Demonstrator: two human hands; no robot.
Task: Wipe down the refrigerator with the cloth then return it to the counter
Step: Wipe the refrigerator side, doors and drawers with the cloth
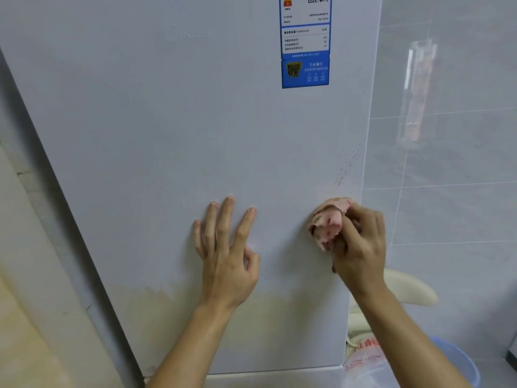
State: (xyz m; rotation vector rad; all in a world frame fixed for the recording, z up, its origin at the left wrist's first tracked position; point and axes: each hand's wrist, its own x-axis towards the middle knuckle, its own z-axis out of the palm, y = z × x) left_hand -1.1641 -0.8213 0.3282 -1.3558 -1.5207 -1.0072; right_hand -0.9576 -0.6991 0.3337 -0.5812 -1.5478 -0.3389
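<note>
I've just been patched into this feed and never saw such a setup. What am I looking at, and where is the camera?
There is no machine: a person wears one camera on the head, looking forward and down at their own hands. The white surface is the refrigerator door, with a blue label near the top of the picture. The left hand rests flat on it, fingers straight. The right hand grips a bunched pink cloth against the door near its right edge, just below some brown specks.
</note>
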